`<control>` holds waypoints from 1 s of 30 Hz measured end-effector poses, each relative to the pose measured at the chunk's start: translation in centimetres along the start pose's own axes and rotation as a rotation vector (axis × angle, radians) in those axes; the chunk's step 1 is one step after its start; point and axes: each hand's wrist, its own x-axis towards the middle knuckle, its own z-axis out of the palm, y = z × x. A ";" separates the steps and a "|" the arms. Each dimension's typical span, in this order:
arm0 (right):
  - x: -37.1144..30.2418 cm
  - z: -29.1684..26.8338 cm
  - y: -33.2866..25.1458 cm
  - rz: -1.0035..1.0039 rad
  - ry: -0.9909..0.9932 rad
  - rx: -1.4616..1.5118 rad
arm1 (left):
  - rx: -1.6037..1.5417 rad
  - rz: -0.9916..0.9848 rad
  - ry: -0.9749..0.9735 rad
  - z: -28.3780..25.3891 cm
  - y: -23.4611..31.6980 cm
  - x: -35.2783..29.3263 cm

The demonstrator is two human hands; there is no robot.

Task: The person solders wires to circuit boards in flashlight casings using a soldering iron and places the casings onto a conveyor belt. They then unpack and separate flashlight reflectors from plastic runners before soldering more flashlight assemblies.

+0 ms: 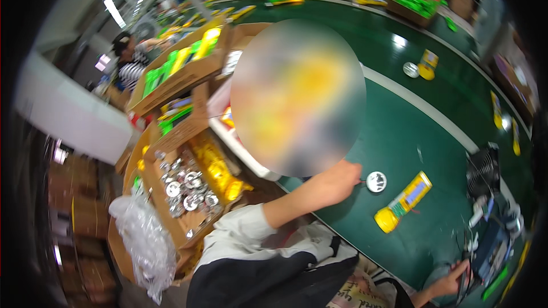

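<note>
My left hand (338, 181) is over the near edge of the green table, its fingers pinched together. A thin red wire runs from these fingertips to a round silver lamp reflector (376, 182) beside them. Right of the reflector lies a yellow flashlight body (402, 201), tilted, with a green circuit board and loose red wire showing. At the lower right, my right hand (455, 278) is closed around something dark and slim that I cannot make out. It is next to a blue-grey bench device (495, 245) with cables.
On the left stand a cardboard box of silver reflectors (191, 188), a clear plastic bag (144, 239) and a carton of green and yellow flashlight parts (177, 68). A dark green conveyor (394, 43) carries more pieces. A blurred oval hides the upper middle. Other people work farther off.
</note>
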 end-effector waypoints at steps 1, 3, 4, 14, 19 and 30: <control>-0.3 0.4 0.0 0.090 0.000 0.054 | -0.175 0.038 -0.017 0.2 -0.4 -0.3; -0.6 0.3 -0.2 0.071 -0.022 0.061 | -0.300 0.071 -0.090 -0.5 0.2 0.0; -0.7 0.2 -0.5 0.078 -0.024 0.070 | -0.371 0.068 -0.159 -1.0 0.6 0.4; -1.7 -1.2 -0.4 0.121 -0.027 0.200 | -0.740 0.081 -0.441 0.7 0.4 1.7; -2.0 -1.3 -0.8 0.155 -0.025 0.200 | -0.751 0.182 -0.385 1.0 1.0 1.6; -1.8 -1.3 -1.0 0.139 -0.088 0.238 | -0.486 0.229 0.253 3.4 4.3 -0.7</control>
